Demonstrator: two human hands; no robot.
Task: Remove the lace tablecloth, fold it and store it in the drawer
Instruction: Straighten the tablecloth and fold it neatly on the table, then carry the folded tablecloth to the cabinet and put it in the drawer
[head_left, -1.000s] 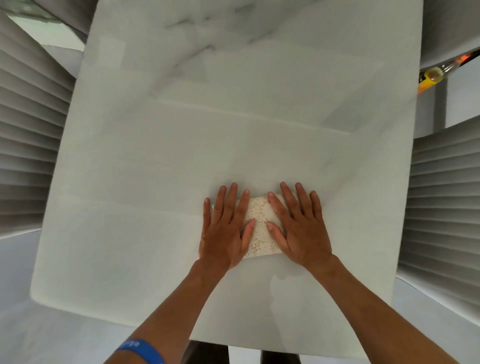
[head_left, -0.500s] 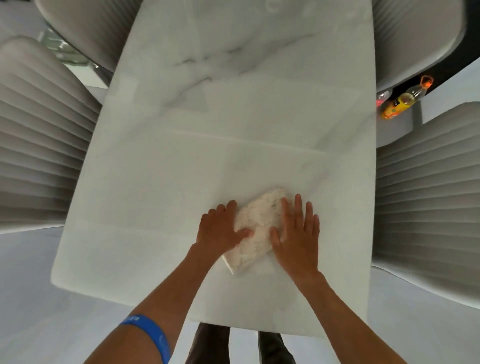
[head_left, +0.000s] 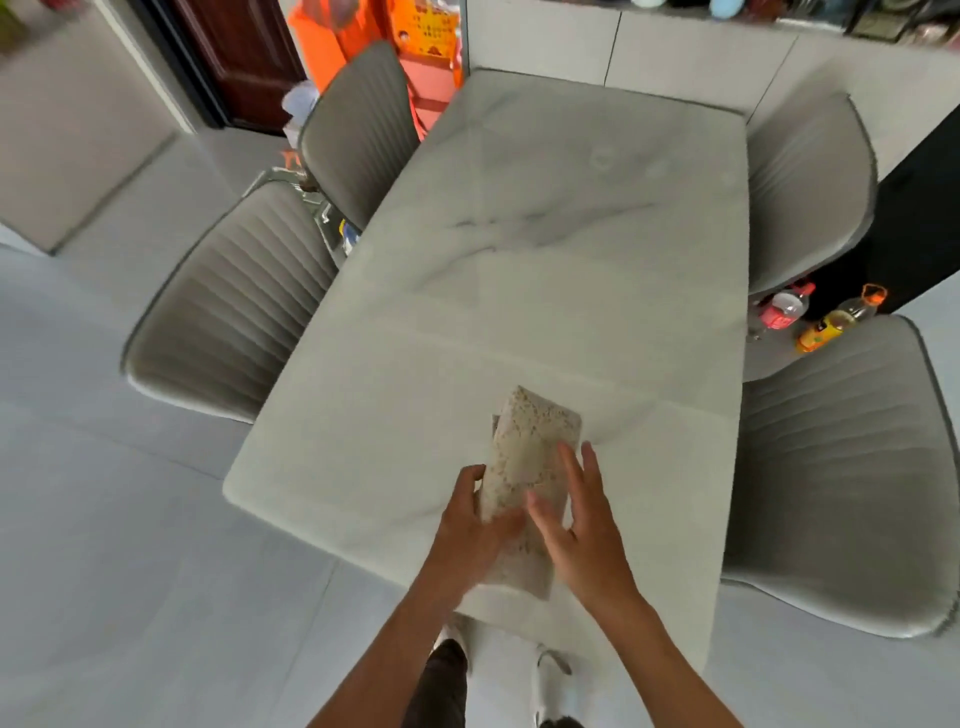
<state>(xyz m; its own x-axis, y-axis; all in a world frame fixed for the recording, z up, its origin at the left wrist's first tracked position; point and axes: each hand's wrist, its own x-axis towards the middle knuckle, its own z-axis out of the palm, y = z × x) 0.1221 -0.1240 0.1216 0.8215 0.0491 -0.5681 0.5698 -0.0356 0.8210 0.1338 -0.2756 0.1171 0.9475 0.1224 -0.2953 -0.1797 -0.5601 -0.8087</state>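
The lace tablecloth (head_left: 527, 457), cream and folded into a narrow thick rectangle, is lifted at the near end of the white marble table (head_left: 545, 291), its far end pointing away from me. My left hand (head_left: 470, 535) grips its left edge, with the thumb over the top. My right hand (head_left: 582, 530) lies against its right side with the fingers straight. The near part of the cloth is hidden between my hands. No drawer can be made out.
Grey ribbed chairs stand on both sides: two at the left (head_left: 234, 301) and two at the right (head_left: 841, 467). Bottles (head_left: 831, 322) sit on the floor at the right. White cabinets (head_left: 675, 47) line the far wall, and orange items (head_left: 415, 52) stand beyond the table.
The folded cloth went from lying flat under both palms to being picked up and turned lengthwise. My left hand now grips it. My head has moved back, so more of the room shows.
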